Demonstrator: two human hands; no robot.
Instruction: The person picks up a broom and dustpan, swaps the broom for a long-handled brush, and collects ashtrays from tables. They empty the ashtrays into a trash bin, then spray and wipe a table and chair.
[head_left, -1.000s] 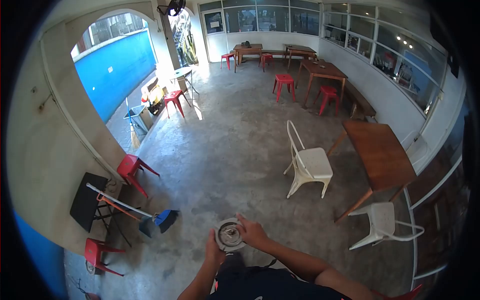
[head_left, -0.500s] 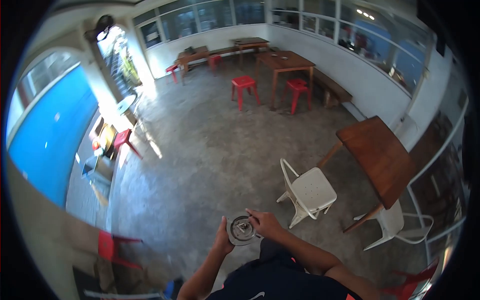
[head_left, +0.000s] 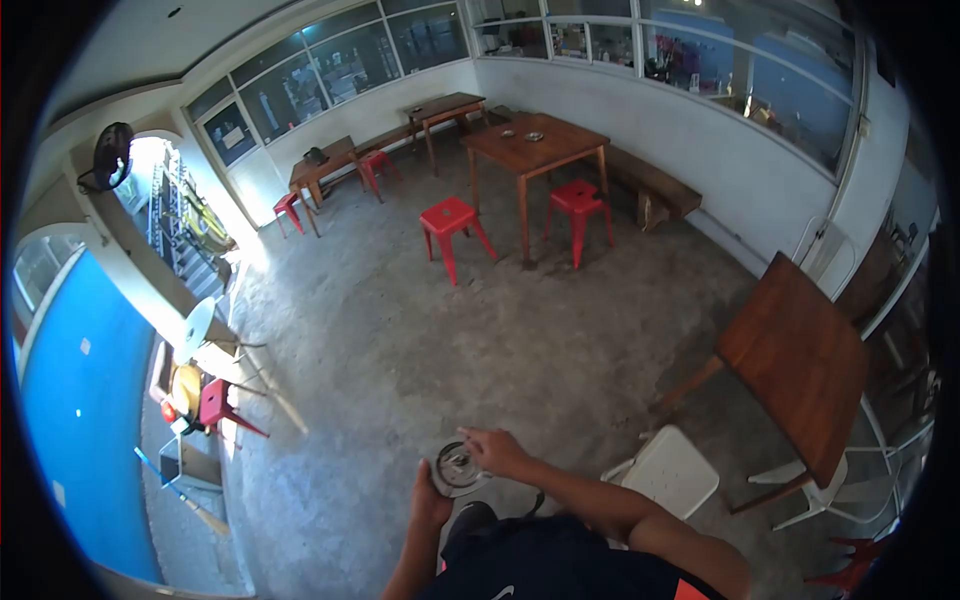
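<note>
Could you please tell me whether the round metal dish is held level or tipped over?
Roughly level: the round metal dish faces up between left hand and right hand.

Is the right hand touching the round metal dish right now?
Touching. The head view shows the right hand with fingers on the dish rim, no gap; the left hand grips its opposite edge.

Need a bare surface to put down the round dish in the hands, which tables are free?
The wooden table right of the white chair looks bare. The far table between the red stools already carries small items. Both hands grip the dish.
</note>
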